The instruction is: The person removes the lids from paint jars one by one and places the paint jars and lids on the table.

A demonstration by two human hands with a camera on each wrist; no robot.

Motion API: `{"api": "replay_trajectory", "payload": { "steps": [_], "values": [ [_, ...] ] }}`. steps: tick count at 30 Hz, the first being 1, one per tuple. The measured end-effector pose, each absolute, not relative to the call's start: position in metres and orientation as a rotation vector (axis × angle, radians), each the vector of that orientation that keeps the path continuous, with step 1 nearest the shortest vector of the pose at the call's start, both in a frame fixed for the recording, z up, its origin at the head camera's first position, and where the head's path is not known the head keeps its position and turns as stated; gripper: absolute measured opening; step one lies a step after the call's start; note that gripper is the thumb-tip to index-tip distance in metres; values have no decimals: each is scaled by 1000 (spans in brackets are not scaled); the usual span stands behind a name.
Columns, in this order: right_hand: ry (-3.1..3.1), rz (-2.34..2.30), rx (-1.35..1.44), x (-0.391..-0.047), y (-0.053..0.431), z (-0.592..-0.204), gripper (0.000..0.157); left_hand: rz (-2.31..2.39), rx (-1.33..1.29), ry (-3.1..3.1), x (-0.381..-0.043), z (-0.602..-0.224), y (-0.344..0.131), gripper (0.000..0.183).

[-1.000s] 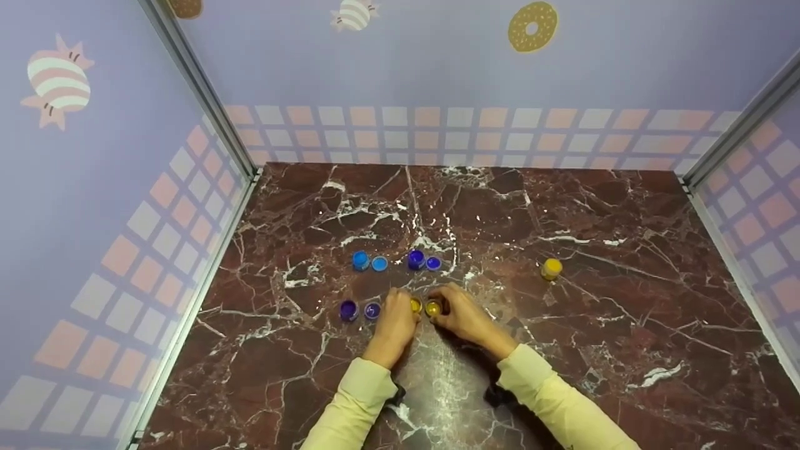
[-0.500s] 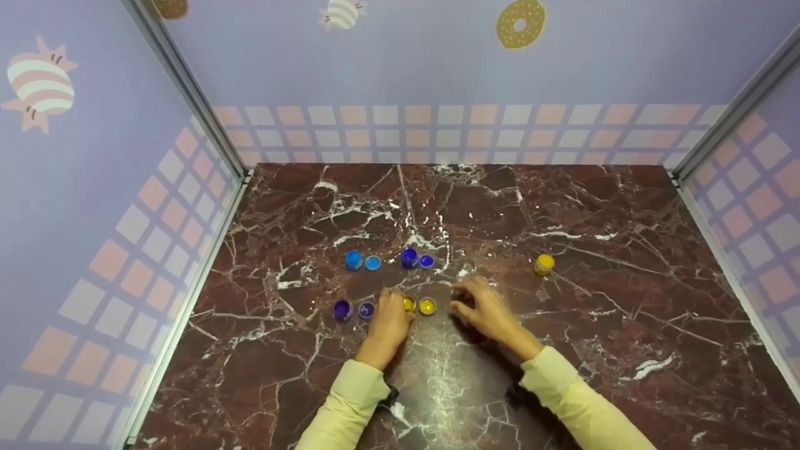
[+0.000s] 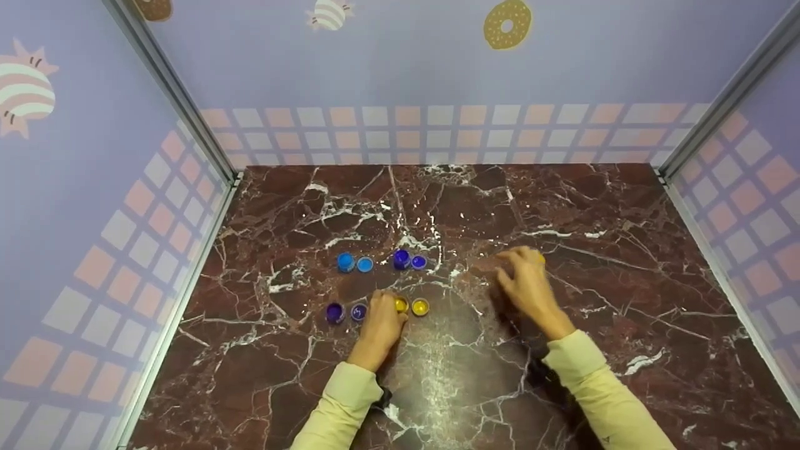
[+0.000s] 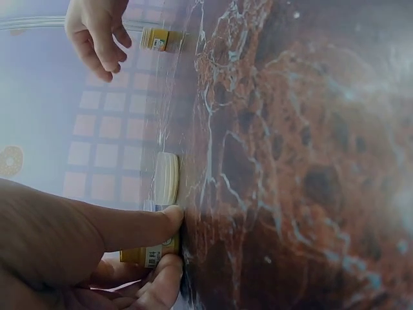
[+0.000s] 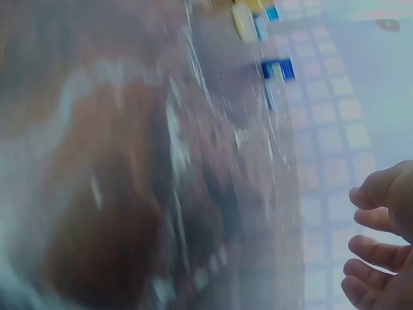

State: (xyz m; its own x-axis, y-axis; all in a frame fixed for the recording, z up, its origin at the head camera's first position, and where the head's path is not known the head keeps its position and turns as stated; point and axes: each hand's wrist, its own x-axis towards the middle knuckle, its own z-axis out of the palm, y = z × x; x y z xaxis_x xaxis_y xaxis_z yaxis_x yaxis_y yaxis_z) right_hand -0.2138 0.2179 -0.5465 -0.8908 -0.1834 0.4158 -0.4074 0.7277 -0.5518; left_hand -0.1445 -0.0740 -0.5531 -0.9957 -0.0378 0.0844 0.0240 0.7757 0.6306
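Note:
My left hand [image 3: 382,322] grips a small opened yellow paint jar [image 3: 400,305] on the table. In the left wrist view, thumb and fingers pinch this jar's labelled side [image 4: 153,256]. Just right of it lies its lid [image 3: 420,307], yellow inside facing up. My right hand [image 3: 528,284] is in the air with fingers relaxed, holding nothing. Behind its fingers a second yellow paint jar [image 3: 541,257] is mostly hidden in the head view. That jar [image 4: 155,40] stands beyond the right hand [image 4: 97,35] in the left wrist view.
Left of my left hand stand an opened purple jar [image 3: 335,313] and its lid [image 3: 359,312]. Farther back are a light blue jar [image 3: 345,262] with its lid [image 3: 365,264], and a dark blue jar [image 3: 402,259] with its lid [image 3: 419,262]. Patterned walls enclose the marbled table [image 3: 462,387].
My right hand has let go of the yellow lid and moved right and away to the second yellow jar. My left hand keeps its grip on the opened jar. The head view shifted slightly.

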Motion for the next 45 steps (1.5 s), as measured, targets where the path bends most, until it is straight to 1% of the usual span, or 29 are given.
{"api": "replay_trajectory", "payload": {
  "steps": [5, 11, 13, 16, 21, 24, 30, 39, 42, 45],
  "values": [
    [-2610, 850, 366, -225, 241, -547, 33, -1013, 15, -2872, -144, -553, -75, 30],
    [-2717, 775, 286, -230, 258, -553, 48, -988, 9, -2871, -142, -554, -74, 28],
    [-2745, 760, 287, -230, 261, -556, 50, -975, 11, -2867, -141, -555, -74, 27],
    [-2754, 769, 299, -231, 264, -560, 45, -966, 19, -2868, -139, -557, -73, 29],
    [-2713, 778, 325, -229, 266, -564, 29, -983, 36, -2851, -139, -560, -71, 33],
    [-2683, 774, 350, -227, 265, -565, 25, -996, 42, -2842, -139, -561, -71, 34],
    [-2662, 784, 387, -218, 262, -565, 26, -1031, 64, -2843, -134, -559, -71, 40],
    [-2706, 766, 466, -193, 252, -558, 24, -1137, 46, -2781, -119, -552, -70, 61],
    [-2720, 771, 502, -183, 247, -556, 23, -1157, 49, -2769, -113, -551, -70, 59],
    [-2738, 759, 522, -174, 241, -554, 24, -1174, 69, -2742, -106, -551, -70, 51]
  ]
}}
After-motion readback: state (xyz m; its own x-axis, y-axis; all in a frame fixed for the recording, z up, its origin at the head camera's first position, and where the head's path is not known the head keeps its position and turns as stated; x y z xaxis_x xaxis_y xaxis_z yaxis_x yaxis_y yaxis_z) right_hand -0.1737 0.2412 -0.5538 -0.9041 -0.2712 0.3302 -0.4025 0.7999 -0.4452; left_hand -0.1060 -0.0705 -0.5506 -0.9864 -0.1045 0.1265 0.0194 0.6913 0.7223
